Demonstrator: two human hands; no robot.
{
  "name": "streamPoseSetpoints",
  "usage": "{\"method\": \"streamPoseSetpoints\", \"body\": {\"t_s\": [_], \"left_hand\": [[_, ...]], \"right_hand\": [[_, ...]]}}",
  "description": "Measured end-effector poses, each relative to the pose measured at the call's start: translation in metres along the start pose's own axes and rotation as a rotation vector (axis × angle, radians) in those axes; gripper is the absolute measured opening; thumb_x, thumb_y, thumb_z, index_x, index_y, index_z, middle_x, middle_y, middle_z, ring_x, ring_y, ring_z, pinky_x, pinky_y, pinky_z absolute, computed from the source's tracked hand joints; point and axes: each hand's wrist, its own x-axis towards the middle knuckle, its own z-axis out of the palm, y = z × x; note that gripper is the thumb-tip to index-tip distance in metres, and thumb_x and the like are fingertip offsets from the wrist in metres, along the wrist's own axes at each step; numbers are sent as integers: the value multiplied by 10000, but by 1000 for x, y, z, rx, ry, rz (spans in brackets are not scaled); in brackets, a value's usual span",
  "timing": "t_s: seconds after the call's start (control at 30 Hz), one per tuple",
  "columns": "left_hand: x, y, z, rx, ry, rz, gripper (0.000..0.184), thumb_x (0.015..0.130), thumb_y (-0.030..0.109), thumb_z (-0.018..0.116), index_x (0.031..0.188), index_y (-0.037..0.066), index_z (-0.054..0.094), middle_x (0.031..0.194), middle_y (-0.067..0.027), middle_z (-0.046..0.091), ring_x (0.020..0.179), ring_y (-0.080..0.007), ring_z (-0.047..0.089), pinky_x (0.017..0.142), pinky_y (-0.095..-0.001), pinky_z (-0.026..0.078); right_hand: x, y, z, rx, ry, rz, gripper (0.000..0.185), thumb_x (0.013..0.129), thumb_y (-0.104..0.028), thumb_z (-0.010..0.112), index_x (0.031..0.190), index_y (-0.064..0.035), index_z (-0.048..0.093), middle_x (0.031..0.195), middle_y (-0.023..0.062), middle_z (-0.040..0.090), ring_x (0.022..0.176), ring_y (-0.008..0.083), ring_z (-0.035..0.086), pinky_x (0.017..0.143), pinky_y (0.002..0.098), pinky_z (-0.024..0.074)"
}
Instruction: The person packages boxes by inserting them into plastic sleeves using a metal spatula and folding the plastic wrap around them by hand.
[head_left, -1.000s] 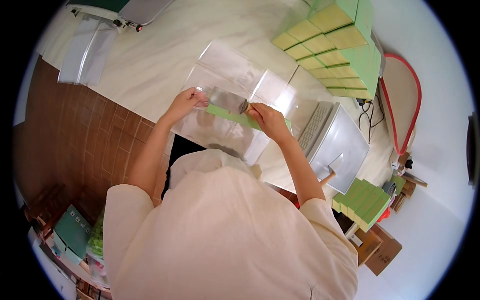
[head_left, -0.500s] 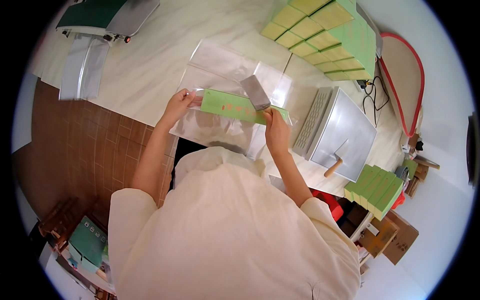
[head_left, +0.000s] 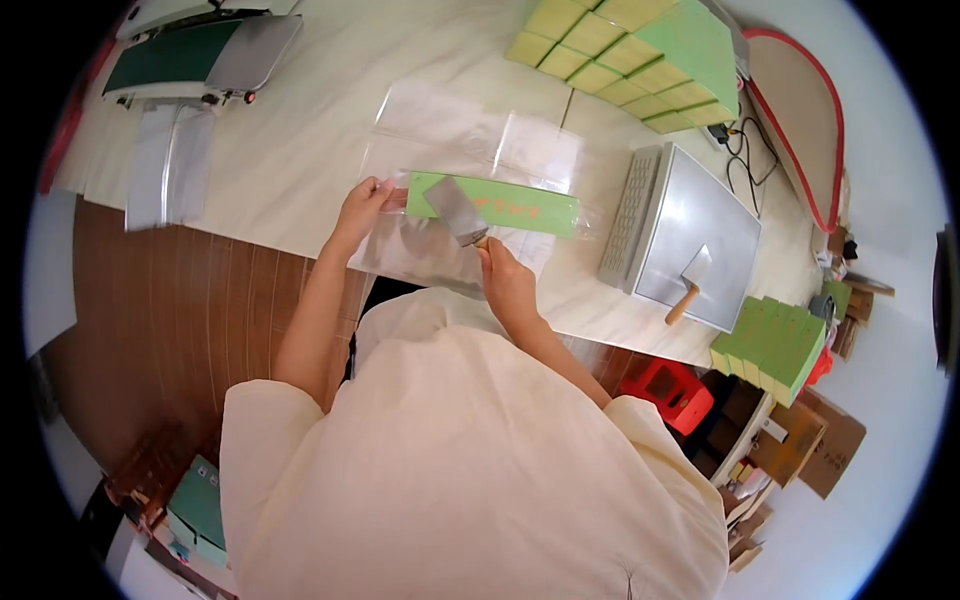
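Observation:
A long green box with orange lettering lies on the marble-look table, wrapped in clear plastic film. At its left end, my left hand pinches the loose film between thumb and fingers. My right hand is closed round the handle of a scraper. The scraper's wide metal blade overlaps the left half of the box in view; whether it touches the box I cannot tell. More clear plastic sheets lie under and behind the box.
Right of the box stands a metal-topped appliance with a wooden-handled trowel on it. Green boxes are stacked behind, and more green boxes stand at the right. A dark green-topped machine sits far left beside plastic sleeves.
My right hand has moved the scraper left and nearer my body, from the box's right part towards its left. My left hand stays at the left end.

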Motion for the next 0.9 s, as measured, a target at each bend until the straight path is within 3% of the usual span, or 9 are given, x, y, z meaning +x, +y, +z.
{"method": "streamPoseSetpoints", "body": {"t_s": [0.3, 0.4, 0.47, 0.57, 0.7, 0.9], "left_hand": [[5, -11, -3, -114, -38, 10, 270, 1026, 295, 494, 900, 59, 533, 1095, -145, 688, 999, -199, 667, 927, -305, 487], [4, -8, -3, -180, -45, 1, 262, 1025, 254, 492, 908, 24, 531, 1104, -166, 687, 1012, -208, 677, 883, -290, 499], [7, -12, -4, -210, -71, -4, 265, 1024, 279, 501, 907, 42, 526, 1102, -168, 680, 1009, -207, 667, 929, -305, 493], [16, -24, -10, -264, -160, 28, 258, 1025, 278, 498, 917, 44, 521, 1139, -178, 667, 1031, -211, 665, 932, -308, 493], [15, -21, -14, -244, -190, 6, 272, 1032, 296, 478, 926, 49, 521, 1171, -166, 659, 1056, -207, 658, 933, -307, 489], [16, -24, -18, -239, -253, -50, 325, 1040, 350, 443, 997, 47, 554, 1193, -123, 658, 1095, -203, 641, 940, -303, 478]], "right_hand": [[-17, -14, -2, 4, -22, 77, 163, 988, -196, 518, 1021, -37, 530, 808, 187, 646, 653, 407, 609, 546, 472, 471], [-23, -17, -2, -41, -64, 212, 210, 1009, -244, 474, 1075, -49, 520, 858, 193, 655, 690, 411, 618, 587, 487, 479], [-26, -15, 6, 21, 37, 509, 260, 1034, -276, 414, 1082, -40, 512, 837, 220, 646, 716, 442, 602, 617, 514, 451], [-24, -28, 15, 127, 131, 566, 290, 1045, -292, 378, 1082, -33, 505, 811, 243, 634, 729, 462, 589, 626, 527, 434], [-19, -48, 38, 68, 58, 461, 273, 1035, -278, 392, 1086, -19, 461, 772, 279, 622, 719, 480, 596, 616, 545, 441], [17, -79, 69, -93, -67, 414, 243, 1023, -266, 408, 1044, -24, 426, 699, 260, 624, 647, 480, 609, 566, 576, 463]]}}
